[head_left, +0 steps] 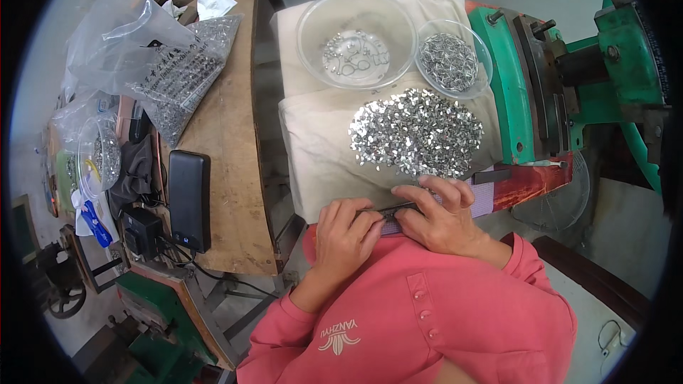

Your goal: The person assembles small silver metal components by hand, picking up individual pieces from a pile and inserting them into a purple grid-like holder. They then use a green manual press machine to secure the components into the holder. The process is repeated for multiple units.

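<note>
Close to my body, at the table's near edge, my left hand (pixel 345 231) is closed, thumb and fingers pressed together. My right hand (pixel 442 222) is beside it with bent fingers, its thumb and fingertips drawn in toward the left. A narrow dark piece (pixel 395 210) shows between the two hands; what the fingertips pinch is too small and covered to name. Just beyond the hands, a heap of small shiny metal pieces (pixel 416 131) lies on a cream cloth (pixel 313 149).
Behind the heap stand a large clear bowl (pixel 309 28) with few metal parts and a smaller bowl (pixel 485 64) full of them. A green machine (pixel 506 92) borders the right. On the left wooden table (pixel 228 171) lie a black power bank (pixel 190 199) and a plastic bag (pixel 178 78).
</note>
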Motion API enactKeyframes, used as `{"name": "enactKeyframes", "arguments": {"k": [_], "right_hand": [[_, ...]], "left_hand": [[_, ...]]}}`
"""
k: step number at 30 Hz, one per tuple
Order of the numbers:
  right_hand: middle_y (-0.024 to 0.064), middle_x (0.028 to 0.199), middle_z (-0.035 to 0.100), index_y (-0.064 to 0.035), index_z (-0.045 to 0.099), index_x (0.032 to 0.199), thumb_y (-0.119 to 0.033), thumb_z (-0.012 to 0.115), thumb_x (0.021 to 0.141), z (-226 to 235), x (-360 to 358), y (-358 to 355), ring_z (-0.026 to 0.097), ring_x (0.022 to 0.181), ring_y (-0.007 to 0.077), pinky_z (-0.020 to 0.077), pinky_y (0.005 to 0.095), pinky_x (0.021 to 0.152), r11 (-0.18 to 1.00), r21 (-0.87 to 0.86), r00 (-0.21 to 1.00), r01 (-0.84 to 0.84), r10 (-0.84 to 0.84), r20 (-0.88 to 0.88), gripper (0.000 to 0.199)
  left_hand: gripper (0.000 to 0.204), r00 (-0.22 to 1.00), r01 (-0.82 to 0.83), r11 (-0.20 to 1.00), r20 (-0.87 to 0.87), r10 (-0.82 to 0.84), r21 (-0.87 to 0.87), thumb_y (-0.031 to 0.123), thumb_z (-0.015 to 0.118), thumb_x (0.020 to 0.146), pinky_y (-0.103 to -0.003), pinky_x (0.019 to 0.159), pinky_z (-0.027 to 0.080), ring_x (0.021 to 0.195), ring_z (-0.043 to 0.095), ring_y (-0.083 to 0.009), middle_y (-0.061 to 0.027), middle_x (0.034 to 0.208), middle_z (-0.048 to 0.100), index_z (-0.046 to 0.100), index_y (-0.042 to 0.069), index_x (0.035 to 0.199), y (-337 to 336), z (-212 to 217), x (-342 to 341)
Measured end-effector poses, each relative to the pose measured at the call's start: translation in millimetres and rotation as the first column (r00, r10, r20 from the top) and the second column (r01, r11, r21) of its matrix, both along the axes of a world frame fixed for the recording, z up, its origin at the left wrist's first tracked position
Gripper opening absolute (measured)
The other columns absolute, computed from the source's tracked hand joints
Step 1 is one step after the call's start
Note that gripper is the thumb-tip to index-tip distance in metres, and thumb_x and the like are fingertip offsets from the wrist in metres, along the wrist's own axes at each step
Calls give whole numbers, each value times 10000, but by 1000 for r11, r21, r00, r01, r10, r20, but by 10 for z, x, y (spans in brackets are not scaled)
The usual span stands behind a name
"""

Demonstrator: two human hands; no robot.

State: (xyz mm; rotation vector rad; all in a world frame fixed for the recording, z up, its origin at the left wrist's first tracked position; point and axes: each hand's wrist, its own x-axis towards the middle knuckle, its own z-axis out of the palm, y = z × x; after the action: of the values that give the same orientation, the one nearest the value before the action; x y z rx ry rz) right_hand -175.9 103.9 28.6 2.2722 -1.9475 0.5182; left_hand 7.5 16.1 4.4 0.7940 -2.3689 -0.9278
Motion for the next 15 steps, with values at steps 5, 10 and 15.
{"name": "enactKeyframes", "arguments": {"k": [5,10,15], "right_hand": [[-71,1177,639,-218,693,786,-256,747,726,29,-46,21,451,1176,210,295,385,948,1000,-9,995,20,-19,96,89],[-73,1121,651,-243,748,835,-263,819,690,67,-208,154,450,1169,233,287,390,945,992,33,980,120,-124,154,163],[-65,1125,641,-252,764,872,-282,828,691,38,-284,272,444,1176,251,276,399,968,985,64,975,158,-166,149,194]], "left_hand": [[205,1000,-29,998,-11,29,47,65,790,705,-384,764,452,888,599,-273,-73,989,641,665,70,867,2,20,8],[243,998,-34,996,-52,38,85,56,798,705,-384,791,484,902,614,-289,-86,993,645,696,64,925,18,-38,157],[336,994,85,994,-62,-89,-63,46,802,704,-375,790,497,917,625,-291,-90,1024,655,718,53,1029,-24,-38,200]]}}
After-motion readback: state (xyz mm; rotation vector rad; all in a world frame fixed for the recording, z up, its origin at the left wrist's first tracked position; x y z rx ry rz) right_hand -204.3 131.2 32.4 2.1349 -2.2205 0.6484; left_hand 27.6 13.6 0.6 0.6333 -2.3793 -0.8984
